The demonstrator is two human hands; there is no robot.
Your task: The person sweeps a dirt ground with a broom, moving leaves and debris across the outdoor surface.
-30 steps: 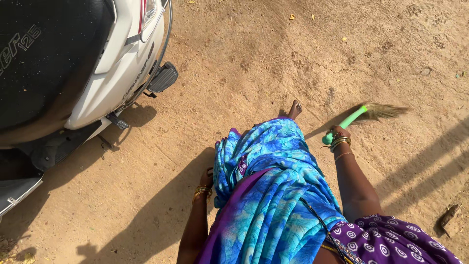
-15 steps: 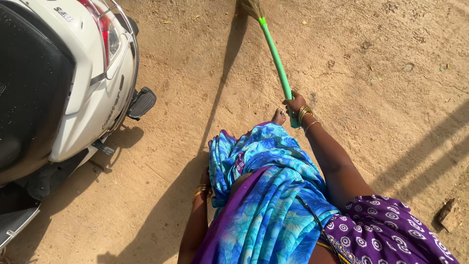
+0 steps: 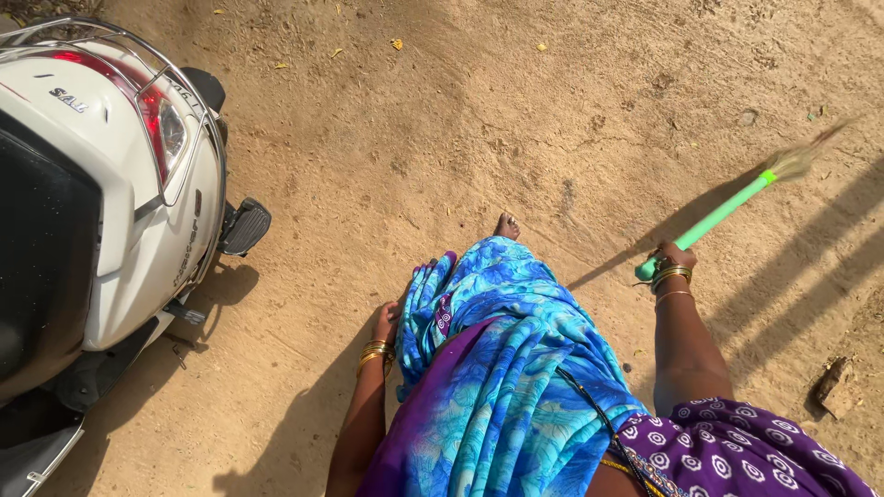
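Fingers of the right hand (image 3: 672, 258) wrap the green broom (image 3: 723, 212) handle, bristles raised right. Left hand (image 3: 387, 324) presses the blue cloth (image 3: 497, 313); its grip cannot be told.

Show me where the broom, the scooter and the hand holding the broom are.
broom (image 3: 714, 215), head view, middle of its green handle.
scooter (image 3: 120, 248), head view, white side panel by the seat.
right hand (image 3: 672, 257), head view, knuckles wrapped around the handle's end.
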